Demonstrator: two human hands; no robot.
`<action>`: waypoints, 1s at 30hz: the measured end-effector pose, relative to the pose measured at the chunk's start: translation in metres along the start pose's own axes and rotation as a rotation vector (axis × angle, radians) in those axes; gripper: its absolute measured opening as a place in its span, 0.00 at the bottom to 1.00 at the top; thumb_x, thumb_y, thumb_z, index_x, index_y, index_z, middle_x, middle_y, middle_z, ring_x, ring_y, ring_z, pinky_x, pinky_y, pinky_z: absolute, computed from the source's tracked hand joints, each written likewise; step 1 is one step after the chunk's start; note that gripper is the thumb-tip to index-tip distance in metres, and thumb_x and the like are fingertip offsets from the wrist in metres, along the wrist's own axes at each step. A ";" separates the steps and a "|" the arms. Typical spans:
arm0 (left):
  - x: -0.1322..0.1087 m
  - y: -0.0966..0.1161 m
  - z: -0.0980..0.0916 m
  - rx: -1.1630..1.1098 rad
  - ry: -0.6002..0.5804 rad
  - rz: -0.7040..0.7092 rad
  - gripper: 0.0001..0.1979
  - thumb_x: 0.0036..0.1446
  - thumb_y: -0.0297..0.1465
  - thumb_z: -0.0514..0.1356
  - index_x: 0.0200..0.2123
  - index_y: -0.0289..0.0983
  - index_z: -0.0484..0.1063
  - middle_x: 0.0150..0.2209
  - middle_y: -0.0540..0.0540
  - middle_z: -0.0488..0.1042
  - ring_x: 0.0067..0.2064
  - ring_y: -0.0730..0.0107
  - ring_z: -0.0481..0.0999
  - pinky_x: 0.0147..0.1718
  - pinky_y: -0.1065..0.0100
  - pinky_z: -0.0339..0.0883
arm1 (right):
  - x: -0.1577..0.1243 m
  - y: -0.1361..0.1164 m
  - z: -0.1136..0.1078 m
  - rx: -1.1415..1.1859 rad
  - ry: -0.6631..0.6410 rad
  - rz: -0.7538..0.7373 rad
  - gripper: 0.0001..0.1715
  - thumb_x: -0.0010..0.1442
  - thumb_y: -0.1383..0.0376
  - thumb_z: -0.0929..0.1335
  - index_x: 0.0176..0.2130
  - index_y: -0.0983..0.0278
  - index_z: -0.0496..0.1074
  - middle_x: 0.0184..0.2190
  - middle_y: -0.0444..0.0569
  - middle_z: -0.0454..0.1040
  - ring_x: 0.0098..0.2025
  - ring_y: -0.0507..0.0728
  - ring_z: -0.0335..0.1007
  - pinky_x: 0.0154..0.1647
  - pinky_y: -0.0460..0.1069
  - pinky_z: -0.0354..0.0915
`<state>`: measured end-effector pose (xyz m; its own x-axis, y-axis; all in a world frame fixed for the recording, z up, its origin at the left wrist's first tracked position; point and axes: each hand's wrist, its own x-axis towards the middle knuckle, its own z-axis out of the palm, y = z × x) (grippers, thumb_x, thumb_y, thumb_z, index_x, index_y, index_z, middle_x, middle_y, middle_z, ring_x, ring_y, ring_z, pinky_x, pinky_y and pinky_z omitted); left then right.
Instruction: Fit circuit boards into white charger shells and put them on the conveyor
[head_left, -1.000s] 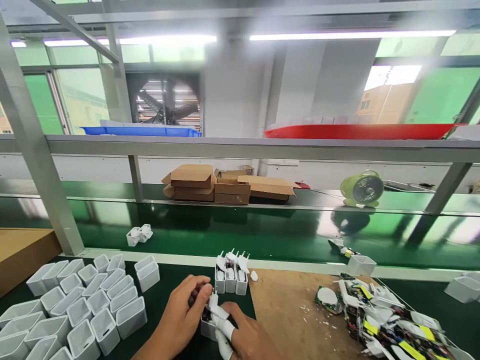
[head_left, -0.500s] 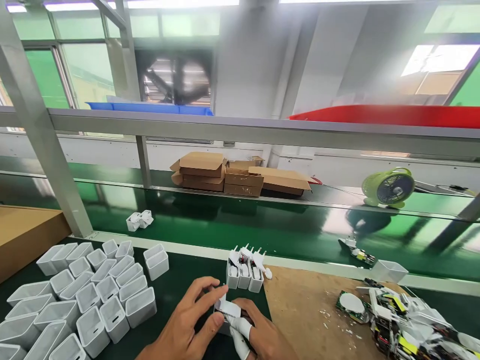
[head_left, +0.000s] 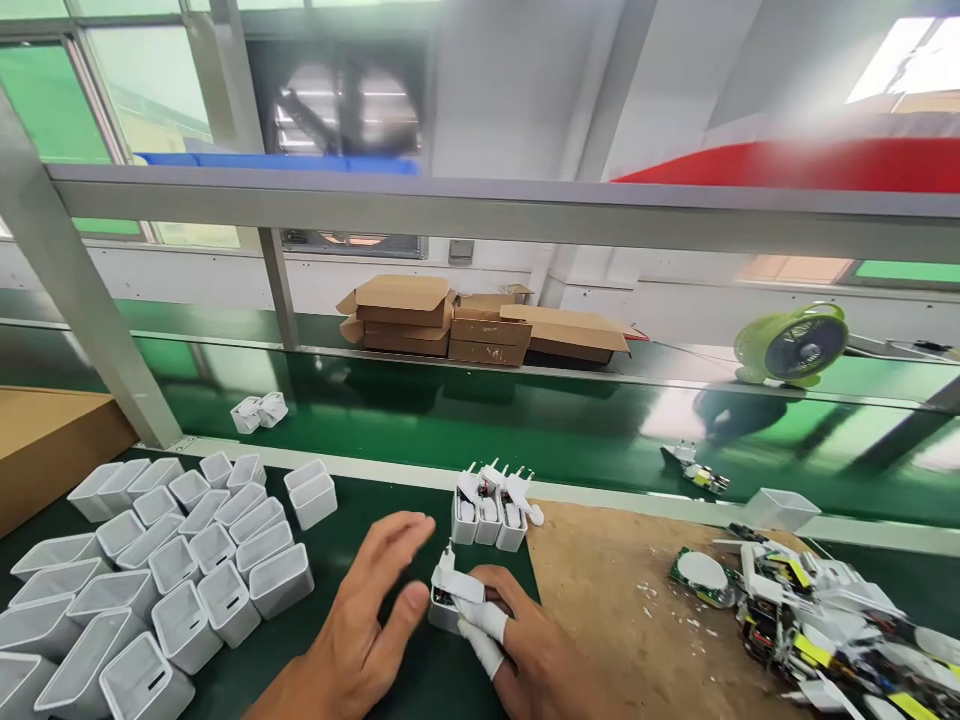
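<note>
Three white housings packed with parts (head_left: 487,515) stand together on the counter (head_left: 390,490), prongs sticking up, and look about as far along as anything here. A fourth, the part-filled housing (head_left: 444,612), sits just in front of them, its white plug piece (head_left: 459,583) still above the rim, so it seems unfinished. The right hand (head_left: 536,645), white covers on its fingers, holds it; the left hand (head_left: 375,615) is spread wide beside it, apparently holding nothing. Many unfilled housings (head_left: 176,580) at left and a heap of circuit boards (head_left: 832,620) at right suggest much remains. The packed trio blocks the space directly beyond; white crumbs (head_left: 667,605) litter the brown sheet (head_left: 592,570). A green fan (head_left: 795,345) stands farther back.
</note>
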<state>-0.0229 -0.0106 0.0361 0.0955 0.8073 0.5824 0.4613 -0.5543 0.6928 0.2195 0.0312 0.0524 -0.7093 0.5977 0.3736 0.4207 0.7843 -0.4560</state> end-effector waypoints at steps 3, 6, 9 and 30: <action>-0.002 -0.001 0.004 0.085 -0.103 0.175 0.23 0.77 0.40 0.52 0.72 0.50 0.64 0.71 0.35 0.62 0.66 0.46 0.71 0.59 0.48 0.75 | -0.003 0.006 0.009 0.030 -0.058 0.033 0.42 0.50 0.83 0.62 0.59 0.57 0.73 0.56 0.53 0.71 0.52 0.59 0.77 0.56 0.52 0.76; -0.004 0.000 0.009 0.093 -0.098 0.064 0.22 0.76 0.40 0.56 0.69 0.47 0.67 0.68 0.35 0.66 0.65 0.49 0.73 0.61 0.51 0.75 | -0.005 0.005 0.014 -0.044 -0.051 0.048 0.42 0.52 0.82 0.61 0.60 0.58 0.71 0.59 0.55 0.69 0.53 0.61 0.77 0.56 0.55 0.76; -0.004 0.003 0.009 0.074 -0.097 -0.033 0.19 0.73 0.37 0.59 0.64 0.43 0.69 0.63 0.35 0.71 0.56 0.54 0.80 0.56 0.57 0.79 | -0.006 0.002 0.015 -0.101 -0.030 0.086 0.36 0.61 0.78 0.62 0.64 0.56 0.67 0.59 0.55 0.70 0.50 0.63 0.80 0.53 0.57 0.78; -0.018 0.004 0.038 0.017 0.034 0.110 0.43 0.67 0.34 0.66 0.76 0.52 0.44 0.60 0.38 0.71 0.57 0.49 0.77 0.56 0.47 0.77 | 0.006 -0.004 0.036 1.349 0.097 0.530 0.35 0.62 0.38 0.71 0.53 0.62 0.77 0.39 0.54 0.82 0.38 0.65 0.82 0.49 0.63 0.76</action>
<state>0.0108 -0.0200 0.0120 0.1162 0.7345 0.6686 0.4645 -0.6352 0.6170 0.1933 0.0255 0.0275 -0.5791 0.8137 -0.0495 -0.2647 -0.2451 -0.9327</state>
